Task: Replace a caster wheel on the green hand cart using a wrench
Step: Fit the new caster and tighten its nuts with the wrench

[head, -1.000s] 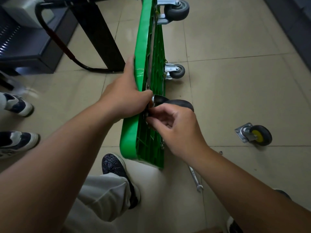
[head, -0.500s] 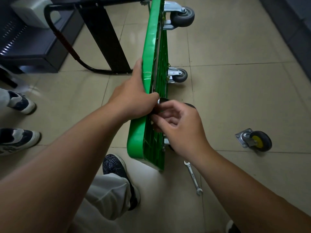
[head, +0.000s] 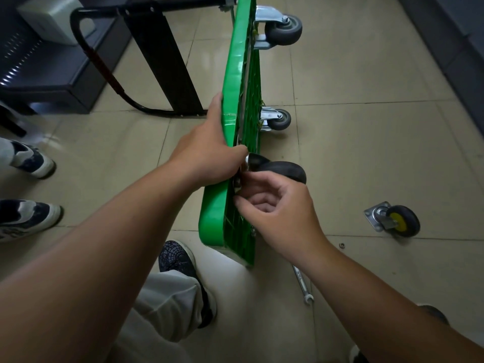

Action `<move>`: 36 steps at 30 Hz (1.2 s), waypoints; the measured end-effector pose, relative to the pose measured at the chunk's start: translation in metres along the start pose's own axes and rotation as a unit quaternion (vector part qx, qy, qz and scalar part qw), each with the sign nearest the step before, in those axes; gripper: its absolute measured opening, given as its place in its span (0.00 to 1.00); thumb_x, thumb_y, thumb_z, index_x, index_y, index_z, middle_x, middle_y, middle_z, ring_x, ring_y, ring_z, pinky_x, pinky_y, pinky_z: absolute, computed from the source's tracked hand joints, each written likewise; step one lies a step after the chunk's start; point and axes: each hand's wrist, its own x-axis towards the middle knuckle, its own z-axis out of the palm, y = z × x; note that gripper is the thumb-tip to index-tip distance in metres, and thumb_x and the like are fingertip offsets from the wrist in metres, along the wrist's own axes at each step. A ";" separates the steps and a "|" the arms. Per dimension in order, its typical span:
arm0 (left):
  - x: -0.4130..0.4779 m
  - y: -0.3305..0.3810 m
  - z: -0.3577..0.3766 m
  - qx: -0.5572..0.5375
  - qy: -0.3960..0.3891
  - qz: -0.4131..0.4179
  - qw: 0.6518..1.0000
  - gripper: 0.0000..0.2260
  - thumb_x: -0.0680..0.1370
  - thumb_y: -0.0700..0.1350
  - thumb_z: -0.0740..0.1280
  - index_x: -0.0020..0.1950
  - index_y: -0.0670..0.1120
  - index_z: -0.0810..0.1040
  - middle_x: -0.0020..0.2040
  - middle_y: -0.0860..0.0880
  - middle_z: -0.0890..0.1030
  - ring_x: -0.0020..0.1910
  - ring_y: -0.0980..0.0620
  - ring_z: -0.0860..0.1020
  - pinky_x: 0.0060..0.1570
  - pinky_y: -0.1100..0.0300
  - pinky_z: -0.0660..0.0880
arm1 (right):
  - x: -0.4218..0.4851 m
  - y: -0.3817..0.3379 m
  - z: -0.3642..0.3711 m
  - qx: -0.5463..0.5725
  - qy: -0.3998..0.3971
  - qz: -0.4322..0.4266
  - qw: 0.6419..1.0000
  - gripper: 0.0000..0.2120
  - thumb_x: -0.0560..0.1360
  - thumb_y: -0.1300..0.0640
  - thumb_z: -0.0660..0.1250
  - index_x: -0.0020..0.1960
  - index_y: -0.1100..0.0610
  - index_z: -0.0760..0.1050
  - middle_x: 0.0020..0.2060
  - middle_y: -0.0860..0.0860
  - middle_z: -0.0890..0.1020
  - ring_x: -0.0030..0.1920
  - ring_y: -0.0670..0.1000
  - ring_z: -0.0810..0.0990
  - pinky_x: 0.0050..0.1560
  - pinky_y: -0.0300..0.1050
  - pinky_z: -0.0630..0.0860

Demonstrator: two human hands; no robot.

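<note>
Green cart [head: 237, 82] stands on edge; left hand [head: 209, 158] curls round its rim; right hand [head: 277, 213] bends its fingers at the black wheel [head: 285, 169], their hold hidden; if loose, the wheel may drop; wrench [head: 303, 285] lies on the floor [head: 366, 153].

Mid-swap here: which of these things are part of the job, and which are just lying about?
In the job: green cart, gripped by left hand; black caster, right hand pinching at its mount; wrench, yellow-hubbed caster, small metal ring on floor.
Lying about: white box, bystander's shoes, dark cabinet.

No legible text or labels
</note>
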 end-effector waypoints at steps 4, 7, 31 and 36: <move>0.000 0.000 0.000 -0.001 -0.001 0.003 1.000 0.44 0.76 0.47 0.70 0.80 0.65 0.44 0.58 0.50 0.81 0.46 0.48 0.82 0.50 0.45 0.82 | 0.009 -0.001 -0.004 -0.047 -0.003 -0.009 0.999 0.11 0.74 0.63 0.75 0.56 0.56 0.82 0.39 0.52 0.86 0.39 0.50 0.84 0.48 0.48 0.84; -0.001 0.002 0.001 0.009 0.002 0.001 1.000 0.44 0.76 0.47 0.70 0.81 0.64 0.43 0.57 0.49 0.80 0.46 0.47 0.82 0.49 0.45 0.81 | 0.014 -0.002 -0.005 -0.051 0.004 0.001 0.999 0.07 0.75 0.64 0.73 0.53 0.59 0.83 0.40 0.53 0.86 0.39 0.51 0.86 0.44 0.45 0.83; -0.003 0.003 0.001 0.012 0.006 0.000 1.000 0.44 0.76 0.48 0.70 0.81 0.65 0.43 0.59 0.50 0.79 0.49 0.46 0.82 0.53 0.45 0.80 | 0.008 0.006 -0.002 -0.042 0.022 -0.017 0.999 0.05 0.75 0.59 0.74 0.50 0.58 0.82 0.38 0.55 0.85 0.36 0.54 0.84 0.39 0.45 0.82; -0.003 0.005 0.002 0.024 0.010 -0.006 1.000 0.44 0.76 0.47 0.70 0.81 0.64 0.43 0.56 0.50 0.78 0.47 0.45 0.81 0.52 0.45 0.81 | 0.009 0.006 0.004 0.031 0.029 -0.006 0.999 0.06 0.77 0.65 0.70 0.54 0.62 0.81 0.40 0.56 0.85 0.37 0.51 0.85 0.39 0.41 0.81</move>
